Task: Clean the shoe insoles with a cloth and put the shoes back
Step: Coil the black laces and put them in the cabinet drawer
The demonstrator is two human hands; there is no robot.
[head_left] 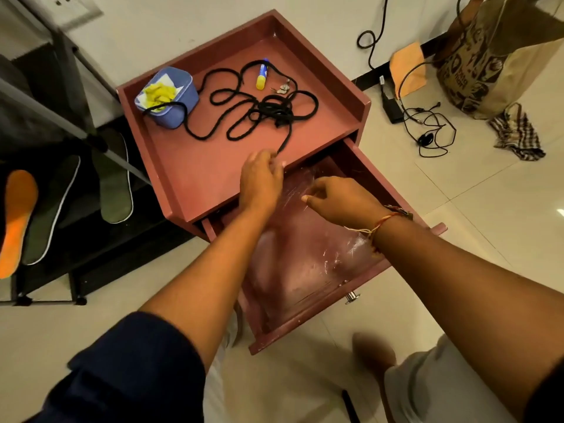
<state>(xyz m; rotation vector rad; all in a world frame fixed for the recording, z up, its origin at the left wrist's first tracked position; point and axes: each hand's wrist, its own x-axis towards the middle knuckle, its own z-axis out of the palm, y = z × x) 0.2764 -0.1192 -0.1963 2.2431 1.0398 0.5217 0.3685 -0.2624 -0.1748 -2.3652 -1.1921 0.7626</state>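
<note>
While you bend over the red-brown table [213, 190] with its drawer [305, 328] pulled towards you, the task itself looks barely begun, as I read it. The black shoe rack [116, 254] stands on the left, and the insoles are out and propped against it: an orange insole [16, 221] nearest the left edge and two grey insoles [114, 181] just beside it. I see no shoes at all, so putting them back is all ahead of you. The only likely wiper is the checked cloth [515, 132], which lies crumpled on the floor at the far right, well apart from the insoles and from both your hands. From this I would say you are hunting for something and the cleaning has not started. Your left hand [259, 181] sits at the near lip of the table top, fingers curled on the near end of the black cord [259, 108] that sprawls across it. Your right hand [338, 199] hovers over the drawer with its fingers bent. The drawer floor is shiny and blurred there, so I cannot tell whether they pinch a clear film or nothing. The rack's left part is cut off, and your arms hide the drawer's left side.
</note>
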